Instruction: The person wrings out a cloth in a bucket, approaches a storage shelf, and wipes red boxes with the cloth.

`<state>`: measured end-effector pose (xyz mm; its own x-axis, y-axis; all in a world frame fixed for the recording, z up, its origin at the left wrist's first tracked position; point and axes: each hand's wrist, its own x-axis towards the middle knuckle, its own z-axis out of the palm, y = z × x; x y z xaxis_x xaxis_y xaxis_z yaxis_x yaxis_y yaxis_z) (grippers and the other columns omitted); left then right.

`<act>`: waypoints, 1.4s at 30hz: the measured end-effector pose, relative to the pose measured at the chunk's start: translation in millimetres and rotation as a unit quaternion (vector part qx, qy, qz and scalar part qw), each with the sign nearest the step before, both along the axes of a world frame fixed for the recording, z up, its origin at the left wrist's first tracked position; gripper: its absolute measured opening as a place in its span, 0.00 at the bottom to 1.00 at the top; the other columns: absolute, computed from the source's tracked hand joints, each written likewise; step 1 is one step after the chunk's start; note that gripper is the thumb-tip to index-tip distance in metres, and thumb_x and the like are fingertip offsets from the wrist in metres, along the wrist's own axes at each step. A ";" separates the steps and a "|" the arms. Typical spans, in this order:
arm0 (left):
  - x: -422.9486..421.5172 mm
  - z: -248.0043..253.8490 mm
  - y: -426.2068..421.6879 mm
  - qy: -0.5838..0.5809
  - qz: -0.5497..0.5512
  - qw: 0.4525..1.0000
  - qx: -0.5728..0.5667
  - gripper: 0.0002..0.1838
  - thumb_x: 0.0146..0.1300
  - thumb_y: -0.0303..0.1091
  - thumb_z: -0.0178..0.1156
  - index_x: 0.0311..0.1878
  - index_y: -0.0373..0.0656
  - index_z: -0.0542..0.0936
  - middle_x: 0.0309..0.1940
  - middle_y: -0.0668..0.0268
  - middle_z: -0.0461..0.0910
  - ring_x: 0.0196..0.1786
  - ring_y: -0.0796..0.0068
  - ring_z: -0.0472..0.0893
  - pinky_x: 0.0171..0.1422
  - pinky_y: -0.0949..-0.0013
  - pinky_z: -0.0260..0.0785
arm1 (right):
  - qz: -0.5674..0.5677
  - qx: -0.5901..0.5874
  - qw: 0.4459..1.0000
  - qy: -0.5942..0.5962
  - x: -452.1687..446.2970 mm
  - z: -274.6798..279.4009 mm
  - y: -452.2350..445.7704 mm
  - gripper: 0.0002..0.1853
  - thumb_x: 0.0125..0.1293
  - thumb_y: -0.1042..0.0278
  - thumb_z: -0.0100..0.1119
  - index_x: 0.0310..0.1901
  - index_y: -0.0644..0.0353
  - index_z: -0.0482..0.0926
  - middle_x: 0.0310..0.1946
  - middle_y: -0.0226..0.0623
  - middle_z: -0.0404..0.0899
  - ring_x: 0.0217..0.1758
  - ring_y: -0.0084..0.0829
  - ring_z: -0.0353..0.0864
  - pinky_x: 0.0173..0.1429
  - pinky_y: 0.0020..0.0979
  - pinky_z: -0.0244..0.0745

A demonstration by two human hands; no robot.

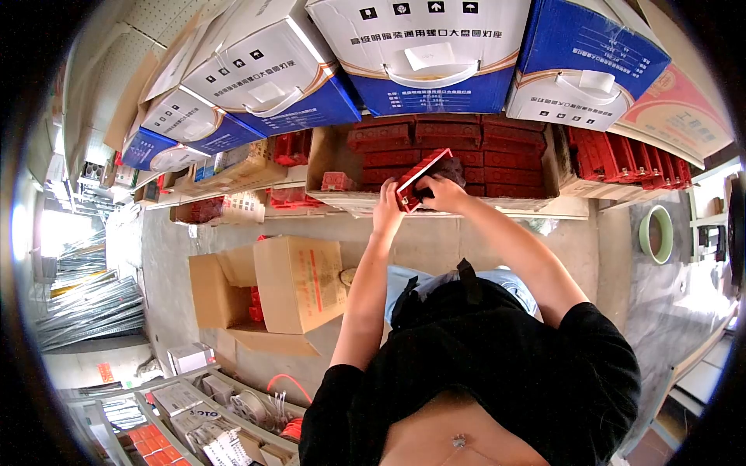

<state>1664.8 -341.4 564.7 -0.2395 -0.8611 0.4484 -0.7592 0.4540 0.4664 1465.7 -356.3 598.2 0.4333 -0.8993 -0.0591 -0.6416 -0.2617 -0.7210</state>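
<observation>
My left hand (388, 210) grips the near left end of a long red plastic box (407, 197) with a pale edge, held tilted over an open carton (317, 167). At the box's right side is my right hand (444, 195), its fingers bent and pressed at the inner side; the fingertips are partly hidden. Just beyond that hand shows a dark brownish patch (453, 169), too unclear to name. Rows of similar red boxes (509, 161) fill the carton below. A small pinkish-red box (336, 182) lies in the carton's left corner.
Blue and white cartons (435, 46) line the shelf above. More red boxes (622, 155) sit in a carton to the right. An open cardboard carton (299, 283) stands on the floor, left. Metal strips (93, 311) lie far left; a green-rimmed bucket (659, 234) stands right.
</observation>
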 end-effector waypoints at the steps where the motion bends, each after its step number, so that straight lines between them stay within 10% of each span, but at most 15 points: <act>1: -0.9 -0.2 0.2 -0.002 0.001 1.000 -0.010 0.37 0.47 0.41 0.70 0.57 0.42 0.60 0.59 0.54 0.66 0.51 0.47 0.75 0.41 0.54 0.76 | 0.008 0.000 1.000 0.013 -0.1 4.5 2.0 0.21 0.52 0.64 0.56 0.49 0.58 0.71 0.48 0.45 0.76 0.57 0.44 0.72 0.60 0.41 0.68; 24: -8.4 1.2 -4.4 0.024 0.035 0.998 0.049 0.28 0.53 0.27 0.60 0.56 0.45 0.58 0.57 0.55 0.64 0.48 0.45 0.75 0.42 0.50 0.73 | -0.003 0.049 0.995 -0.084 33.7 -7.5 19.1 0.32 0.45 0.75 0.53 0.54 0.56 0.54 0.50 0.45 0.77 0.49 0.56 0.75 0.52 0.47 0.69; 42: -14.0 18.3 -6.1 -0.025 0.072 0.985 0.152 0.25 0.58 0.41 0.58 0.55 0.46 0.60 0.53 0.56 0.67 0.42 0.44 0.77 0.38 0.47 0.70 | -0.056 0.054 0.981 -0.177 19.5 10.3 9.8 0.19 0.48 0.79 0.53 0.43 0.60 0.60 0.38 0.54 0.77 0.43 0.58 0.76 0.46 0.44 0.70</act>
<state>1650.8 -347.5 582.9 -0.1197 -0.9805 0.1561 -0.8313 0.1849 0.5242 1485.2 -346.5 608.5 0.3422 -0.9394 -0.0213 -0.3667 -0.1126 -0.9235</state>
